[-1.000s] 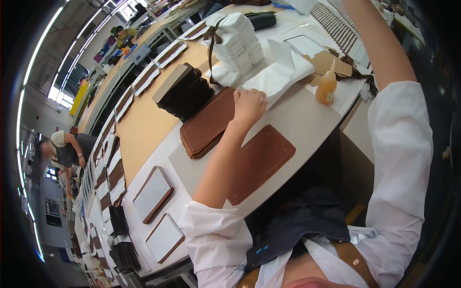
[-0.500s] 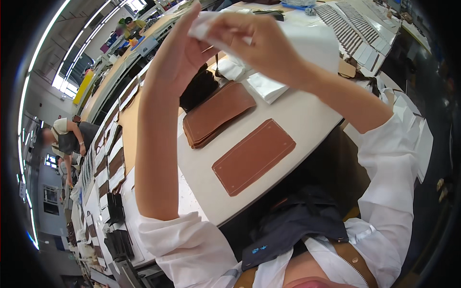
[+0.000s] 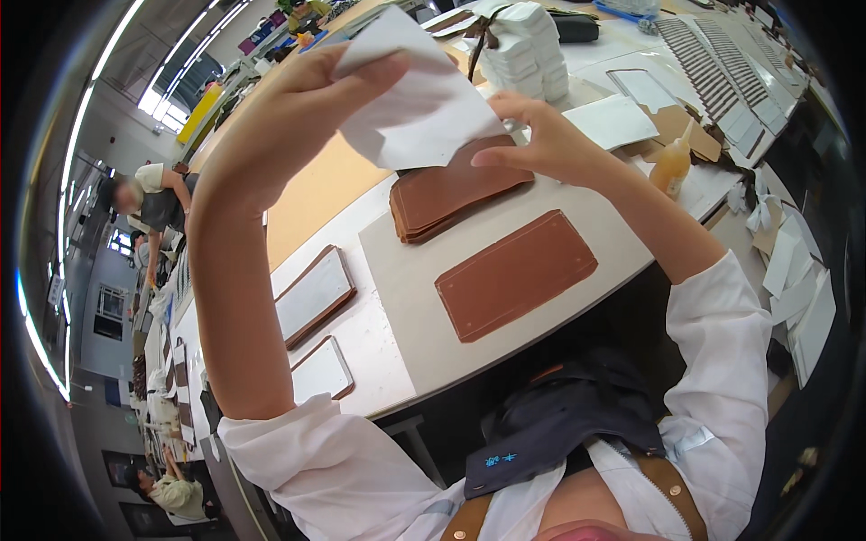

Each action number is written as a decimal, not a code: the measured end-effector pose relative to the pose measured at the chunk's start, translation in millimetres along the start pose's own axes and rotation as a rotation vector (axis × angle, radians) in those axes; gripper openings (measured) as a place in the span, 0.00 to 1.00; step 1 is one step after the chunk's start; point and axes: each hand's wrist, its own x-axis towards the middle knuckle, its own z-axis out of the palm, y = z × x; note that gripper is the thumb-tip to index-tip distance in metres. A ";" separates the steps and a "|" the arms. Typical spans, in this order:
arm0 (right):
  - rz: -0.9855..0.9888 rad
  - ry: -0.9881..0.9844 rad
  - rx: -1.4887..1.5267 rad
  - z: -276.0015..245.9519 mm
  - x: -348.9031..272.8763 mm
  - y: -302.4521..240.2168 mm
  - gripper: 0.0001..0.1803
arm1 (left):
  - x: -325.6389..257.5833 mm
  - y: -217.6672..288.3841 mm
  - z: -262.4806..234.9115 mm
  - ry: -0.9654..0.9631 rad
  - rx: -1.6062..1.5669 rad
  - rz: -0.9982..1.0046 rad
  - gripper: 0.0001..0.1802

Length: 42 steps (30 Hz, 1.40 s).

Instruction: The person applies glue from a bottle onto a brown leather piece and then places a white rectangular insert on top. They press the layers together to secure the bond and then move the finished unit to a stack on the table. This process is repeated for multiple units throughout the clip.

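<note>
A: Status of the hands?

B: The left hand (image 3: 298,117), upper left of centre in the frame, is closed in a pinch on the white sheet (image 3: 419,99), thumb on one face and fingers on the other. The right hand (image 3: 550,140), upper centre, is loosely curled; its fingertips meet the sheet's lower right corner, but whether they grip it or only touch it cannot be told.

A: Location of the sheet?

B: Raised off the work table (image 3: 397,288), above the stack of brown leather panels (image 3: 456,194). A single brown leather panel (image 3: 516,273) lies flat at centre frame on a grey board, apart from the stack.

A: Failure modes?

B: Judgement only. The sheet is thin and held near its edges, so a loose pinch could let it slip or crease. The orange glue bottle (image 3: 672,162) stands just right of the right forearm; an elbow swing could tip it and soil the leather. A tall stack of white sheets (image 3: 528,50) at upper centre could topple if knocked.
</note>
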 end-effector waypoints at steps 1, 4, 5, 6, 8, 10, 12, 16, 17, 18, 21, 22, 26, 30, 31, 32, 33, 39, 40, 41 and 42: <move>-0.001 -0.024 0.015 1.7 -1.5 8.5 0.25 | -3.8 -1.7 -5.4 0.020 -0.045 -0.001 0.24; 0.099 0.055 0.279 1.1 -13.0 23.5 0.18 | -14.3 -15.2 -21.2 0.073 -0.215 -0.001 0.23; 0.133 0.114 0.380 1.5 -15.8 18.8 0.17 | -22.2 -16.7 -22.3 0.097 -0.309 0.003 0.23; 0.168 0.176 0.478 -1.3 -19.8 9.6 0.16 | -29.0 -21.9 -22.3 0.162 -0.383 -0.047 0.23; 0.156 0.241 0.591 -10.3 -24.7 24.7 0.15 | -45.6 -51.3 -29.4 0.216 -0.340 -0.164 0.25; 0.194 0.243 0.625 -8.8 -27.1 12.5 0.15 | -60.9 -98.1 -20.6 0.240 -0.252 -0.232 0.24; 0.224 0.334 0.535 -5.5 -34.0 15.8 0.15 | -66.5 -126.0 14.6 0.284 -0.259 -0.275 0.21; 0.419 0.246 0.554 14.4 -65.3 42.9 0.14 | -97.2 -174.3 88.1 0.325 -0.509 -0.407 0.17; 0.467 0.255 0.549 17.4 -76.0 44.9 0.14 | -107.5 -188.7 101.1 0.248 -0.545 -0.407 0.21; 0.517 0.257 0.546 21.1 -86.4 47.0 0.13 | -118.6 -197.5 115.2 0.203 -0.591 -0.428 0.24; 0.643 0.242 0.513 27.5 -118.0 59.7 0.14 | -138.5 -195.1 153.8 0.148 -0.762 -0.467 0.32; 0.678 0.235 0.499 29.0 -126.5 61.7 0.14 | -144.2 -193.7 163.5 0.166 -0.787 -0.462 0.35; 0.752 0.230 0.461 37.1 -147.7 59.2 0.14 | -161.2 -186.5 202.2 0.443 -0.749 -0.495 0.39; 0.716 0.287 0.442 45.9 -166.0 72.6 0.12 | -163.6 -175.7 223.0 0.543 -0.109 -0.471 0.41; 0.720 0.269 0.427 43.0 -166.7 71.7 0.12 | -164.2 -175.1 223.4 0.500 -0.070 -0.487 0.37; 0.725 0.251 0.412 40.5 -166.7 70.7 0.11 | -164.4 -173.3 223.1 0.456 -0.033 -0.502 0.34; 0.745 0.229 0.402 38.2 -166.1 69.8 0.11 | -165.2 -172.8 223.6 0.410 0.004 -0.516 0.31; 0.758 0.206 0.381 43.2 -156.9 68.2 0.10 | -170.3 -192.8 230.9 0.436 0.055 -0.569 0.17; 0.750 0.204 0.387 45.3 -154.5 69.3 0.10 | -170.5 -194.4 230.8 0.438 0.073 -0.569 0.17; 0.742 0.202 0.392 46.7 -152.7 70.9 0.10 | -171.1 -196.3 231.2 0.440 0.090 -0.569 0.18; 0.744 0.178 0.390 46.6 -152.2 73.9 0.10 | -171.5 -197.7 231.4 0.441 0.107 -0.568 0.18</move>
